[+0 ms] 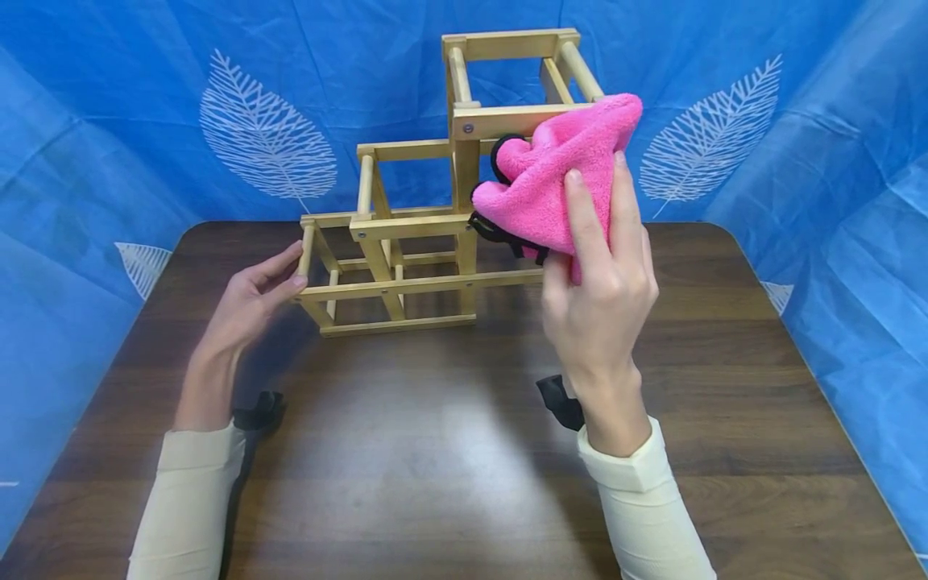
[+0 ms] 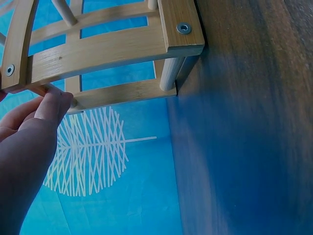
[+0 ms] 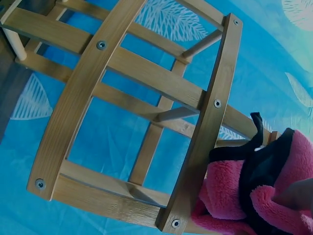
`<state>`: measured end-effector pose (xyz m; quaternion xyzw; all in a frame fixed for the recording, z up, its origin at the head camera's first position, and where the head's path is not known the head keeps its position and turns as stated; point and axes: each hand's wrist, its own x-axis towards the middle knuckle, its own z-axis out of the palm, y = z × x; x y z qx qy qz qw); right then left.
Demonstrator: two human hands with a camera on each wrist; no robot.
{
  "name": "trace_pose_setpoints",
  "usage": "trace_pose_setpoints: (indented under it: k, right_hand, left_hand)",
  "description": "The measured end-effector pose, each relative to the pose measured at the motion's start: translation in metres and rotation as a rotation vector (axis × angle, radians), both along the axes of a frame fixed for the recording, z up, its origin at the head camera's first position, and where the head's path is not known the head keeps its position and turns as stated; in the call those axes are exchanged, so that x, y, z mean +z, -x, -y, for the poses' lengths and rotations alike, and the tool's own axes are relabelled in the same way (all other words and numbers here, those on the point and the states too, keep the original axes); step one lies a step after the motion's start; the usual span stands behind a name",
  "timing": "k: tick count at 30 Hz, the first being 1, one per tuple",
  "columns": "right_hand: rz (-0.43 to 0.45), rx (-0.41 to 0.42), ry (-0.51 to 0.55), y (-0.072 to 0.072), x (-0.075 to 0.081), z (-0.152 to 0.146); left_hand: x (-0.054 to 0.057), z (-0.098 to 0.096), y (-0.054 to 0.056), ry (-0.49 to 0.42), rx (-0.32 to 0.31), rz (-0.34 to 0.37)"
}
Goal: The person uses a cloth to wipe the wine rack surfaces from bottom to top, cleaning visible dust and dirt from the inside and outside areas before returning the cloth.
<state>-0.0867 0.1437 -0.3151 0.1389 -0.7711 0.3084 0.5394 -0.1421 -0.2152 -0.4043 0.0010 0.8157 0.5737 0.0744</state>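
The pink fluffy cloth with black edging (image 1: 540, 193) is at the tall part of the stepped light-wood rack (image 1: 413, 227), grasped by the right hand (image 1: 602, 282); the left hand (image 1: 250, 296) pinches the rack's left end.

A dark brown wood-grain table (image 1: 406, 483) carries a stepped wooden rack (image 1: 466, 177).
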Motion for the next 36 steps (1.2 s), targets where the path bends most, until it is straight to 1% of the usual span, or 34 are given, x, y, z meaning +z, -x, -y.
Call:
trace_pose_setpoints:
  k: [8,13,16,21,27,31,36]
  right_hand:
    - [-0.006,-0.024,0.095,-0.002,0.0,-0.002]
    - [0.002,-0.019,0.112,-0.001,0.0,-0.003]
    - [0.03,0.003,0.096,-0.001,0.001,-0.005]
    - [0.116,0.06,0.091,-0.001,0.004,-0.009]
    - [0.197,0.157,0.11,0.0,0.006,-0.01]
    - [0.22,0.201,0.093,0.0,0.008,-0.007]
    - [0.218,0.233,0.064,0.0,0.01,-0.004]
  left_hand:
    - [-0.001,-0.001,0.0,0.003,0.005,0.003]
    - [-0.001,-0.001,-0.001,-0.001,0.001,0.002]
    - [0.0,-0.001,-0.001,-0.005,0.003,0.007]
    - [-0.001,0.0,0.0,-0.016,0.006,0.015]
    - [-0.002,0.0,0.0,-0.009,0.006,0.01]
    - [-0.001,0.0,0.0,-0.008,0.003,0.008]
    - [0.0,0.0,0.0,0.001,-0.001,0.007]
